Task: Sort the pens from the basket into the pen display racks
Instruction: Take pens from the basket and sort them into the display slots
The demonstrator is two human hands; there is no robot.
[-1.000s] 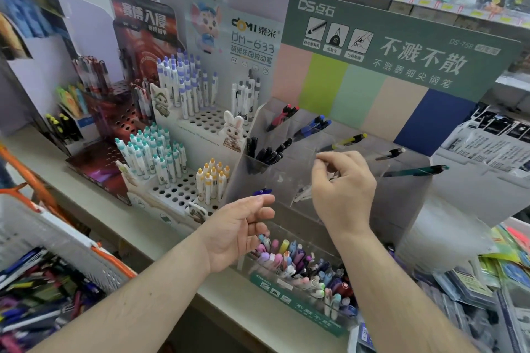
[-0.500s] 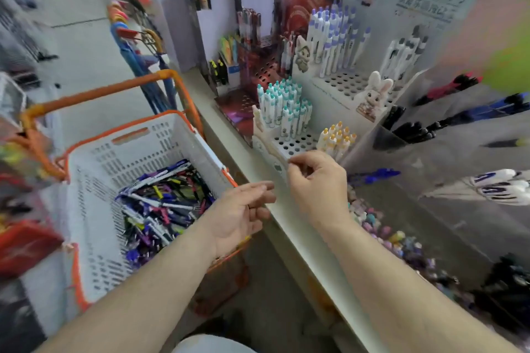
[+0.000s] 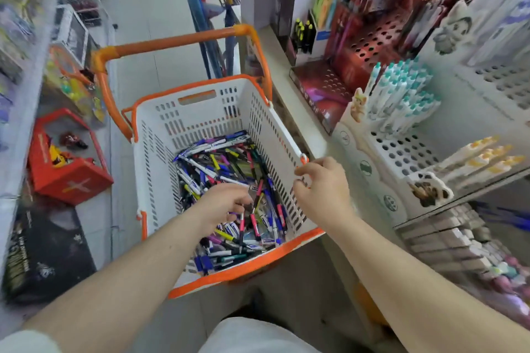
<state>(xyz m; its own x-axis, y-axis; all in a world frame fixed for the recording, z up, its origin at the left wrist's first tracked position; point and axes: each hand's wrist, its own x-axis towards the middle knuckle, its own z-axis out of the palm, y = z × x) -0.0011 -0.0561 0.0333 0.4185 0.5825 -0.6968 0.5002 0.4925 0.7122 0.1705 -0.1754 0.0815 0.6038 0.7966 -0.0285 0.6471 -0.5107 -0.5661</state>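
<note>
A shop aisle with pale floor [image 3: 160,17]. At lower centre, the left hand [image 3: 222,203] dips into the loose pile of mixed plastic pens [image 3: 229,180]; whether its fingers grip one cannot be told. The right hand [image 3: 324,183], fingers loosely curled and empty, hovers beside the white orange-rimmed plastic basket [image 3: 200,120]. Best to single out one pen, lift it clear of the wall. The white perforated pen display racks [image 3: 407,151] at right have free holes.

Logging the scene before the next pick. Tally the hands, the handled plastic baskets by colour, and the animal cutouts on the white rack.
Hands: 2 (left hand, right hand)
White-and-orange basket: 1
Red basket: 1
Animal cutouts: 3
Total: 7
</note>
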